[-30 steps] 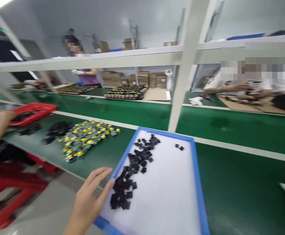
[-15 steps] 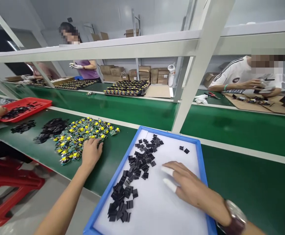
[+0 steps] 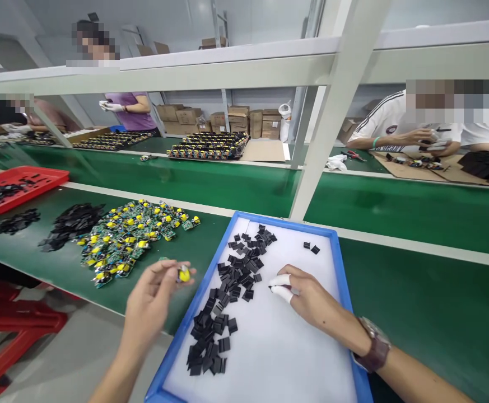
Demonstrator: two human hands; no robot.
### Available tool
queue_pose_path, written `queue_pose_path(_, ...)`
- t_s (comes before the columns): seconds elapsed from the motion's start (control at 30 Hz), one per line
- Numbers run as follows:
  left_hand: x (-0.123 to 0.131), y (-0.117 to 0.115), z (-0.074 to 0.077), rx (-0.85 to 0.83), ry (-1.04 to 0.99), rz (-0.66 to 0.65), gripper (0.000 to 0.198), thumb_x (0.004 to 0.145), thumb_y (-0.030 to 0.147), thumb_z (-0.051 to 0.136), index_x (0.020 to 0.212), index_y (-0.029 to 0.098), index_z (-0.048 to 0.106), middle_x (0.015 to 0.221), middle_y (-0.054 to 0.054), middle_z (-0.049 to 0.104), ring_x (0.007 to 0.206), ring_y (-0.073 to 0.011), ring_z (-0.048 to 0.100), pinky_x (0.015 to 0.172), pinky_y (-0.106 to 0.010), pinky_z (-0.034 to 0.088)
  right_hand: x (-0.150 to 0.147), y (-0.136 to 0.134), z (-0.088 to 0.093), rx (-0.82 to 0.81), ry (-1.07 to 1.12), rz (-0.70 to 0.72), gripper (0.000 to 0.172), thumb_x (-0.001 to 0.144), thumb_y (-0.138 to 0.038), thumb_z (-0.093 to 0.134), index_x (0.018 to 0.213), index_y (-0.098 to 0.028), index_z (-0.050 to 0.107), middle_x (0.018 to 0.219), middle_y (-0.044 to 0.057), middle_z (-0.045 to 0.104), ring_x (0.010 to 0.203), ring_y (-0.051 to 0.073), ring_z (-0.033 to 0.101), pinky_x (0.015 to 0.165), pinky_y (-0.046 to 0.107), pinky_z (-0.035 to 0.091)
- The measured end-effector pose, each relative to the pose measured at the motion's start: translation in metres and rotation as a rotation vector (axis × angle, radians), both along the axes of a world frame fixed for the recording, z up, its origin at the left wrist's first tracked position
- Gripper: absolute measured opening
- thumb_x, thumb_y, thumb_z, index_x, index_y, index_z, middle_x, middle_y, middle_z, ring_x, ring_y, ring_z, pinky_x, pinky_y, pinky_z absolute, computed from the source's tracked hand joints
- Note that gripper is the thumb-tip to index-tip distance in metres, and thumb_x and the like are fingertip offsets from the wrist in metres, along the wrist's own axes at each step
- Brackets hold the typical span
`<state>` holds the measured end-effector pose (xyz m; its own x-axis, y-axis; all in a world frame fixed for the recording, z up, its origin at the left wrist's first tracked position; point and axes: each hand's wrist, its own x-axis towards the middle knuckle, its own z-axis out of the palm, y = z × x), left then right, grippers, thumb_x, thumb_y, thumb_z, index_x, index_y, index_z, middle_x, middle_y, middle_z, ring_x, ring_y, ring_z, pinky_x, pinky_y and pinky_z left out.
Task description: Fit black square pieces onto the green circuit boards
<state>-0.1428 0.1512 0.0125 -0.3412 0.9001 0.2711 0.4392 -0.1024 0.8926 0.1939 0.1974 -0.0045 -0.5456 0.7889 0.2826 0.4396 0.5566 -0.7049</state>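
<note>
- Bench (image 3: 416,302): green top is running across the view, carrying both trays.
- Blue-rimmed tray (image 3: 286,223): is sitting centre-front, white floor showing.
- Red tray (image 3: 55,178): is lying at far left, holding dark parts.
- Board pile (image 3: 126,229): is spreading between the trays, yellow components showing.
- Black pieces (image 3: 240,274): are lying down the blue-rimmed tray's left side; two are sitting apart near its far right corner.
- Right hand (image 3: 311,296): two fingertips are wearing white covers and pinching a dark bit (image 3: 271,287) over the white floor; mostly hidden, can't tell what it is.
- Left hand (image 3: 154,291): thumb and fingers are pinching one circuit board (image 3: 184,273), just left of the blue rim.
</note>
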Motion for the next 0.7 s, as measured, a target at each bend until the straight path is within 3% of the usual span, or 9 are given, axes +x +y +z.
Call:
queue_pose_path(0.07, 0.038, -0.029, 0.005, -0.139, -0.291, -0.165, 0.03, 0.098, 0.045, 0.06, 0.113, 0.02, 0.066, 0.108, -0.011, 0.076, 0.091, -0.0264, 0.077, 0.081, -0.042, 0.066, 0.012, -0.02, 0.006, -0.122, 0.151, -0.029, 0.017, 0.1, -0.017, 0.058, 0.108, -0.022, 0.072, 0.103, 0.006, 0.071, 0.088, 0.019, 0.068, 0.079, 0.032, 0.058)
queue_pose_path(0.17, 0.092, -0.064, 0.009, -0.322, -0.488, -0.346, 0.034, 0.089, 0.04, 0.074, 0.117, 0.02, 0.071, 0.1, -0.012, 0.077, 0.092, -0.0276, 0.077, 0.081, -0.039, 0.065, 0.025, -0.055, 0.013, -0.262, 0.341, -0.092, 0.015, 0.101, -0.023, 0.057, 0.106, -0.023, 0.072, 0.092, 0.005, 0.071, 0.081, 0.018, 0.069, 0.075, 0.031, 0.057)
queue_pose_path(0.3, 0.139, -0.085, 0.006, -0.317, -0.616, -0.482, 0.047, 0.08, 0.028, 0.084, 0.125, 0.026, 0.071, 0.1, -0.009, 0.073, 0.086, -0.0246, 0.076, 0.075, -0.035, 0.064, 0.033, -0.098, 0.016, -0.286, 0.482, -0.208, 0.016, 0.096, -0.021, 0.064, 0.108, -0.024, 0.074, 0.091, 0.005, 0.073, 0.079, 0.019, 0.071, 0.073, 0.032, 0.058)
queue_pose_path(0.43, 0.167, -0.09, 0.002, -0.331, -0.797, -0.587, 0.04, 0.093, 0.037, 0.07, 0.131, 0.024, 0.07, 0.115, -0.015, 0.075, 0.095, -0.0262, 0.073, 0.082, -0.04, 0.062, 0.04, -0.126, 0.02, -0.292, 0.625, -0.273, 0.018, 0.092, -0.015, 0.069, 0.105, -0.026, 0.076, 0.087, 0.002, 0.074, 0.073, 0.018, 0.071, 0.069, 0.03, 0.058)
queue_pose_path(0.53, 0.182, -0.093, 0.003, -0.367, -0.945, -0.59, 0.034, 0.099, 0.037, 0.061, 0.123, 0.02, 0.075, 0.12, -0.018, 0.075, 0.089, -0.0207, 0.069, 0.079, -0.034, 0.06, 0.044, -0.137, 0.025, -0.237, 0.679, -0.256, 0.021, 0.093, -0.013, 0.067, 0.104, -0.028, 0.078, 0.091, 0.003, 0.072, 0.079, 0.019, 0.07, 0.07, 0.031, 0.057)
queue_pose_path(0.7, 0.192, -0.098, 0.008, -0.428, -1.108, -0.579, 0.027, 0.095, 0.029, 0.066, 0.119, 0.023, 0.077, 0.116, -0.013, 0.075, 0.083, -0.0166, 0.07, 0.072, -0.026, 0.059, 0.045, -0.145, 0.028, -0.166, 0.722, -0.322, 0.027, 0.091, -0.007, 0.067, 0.103, -0.029, 0.076, 0.087, 0.001, 0.072, 0.077, 0.017, 0.067, 0.07, 0.03, 0.054)
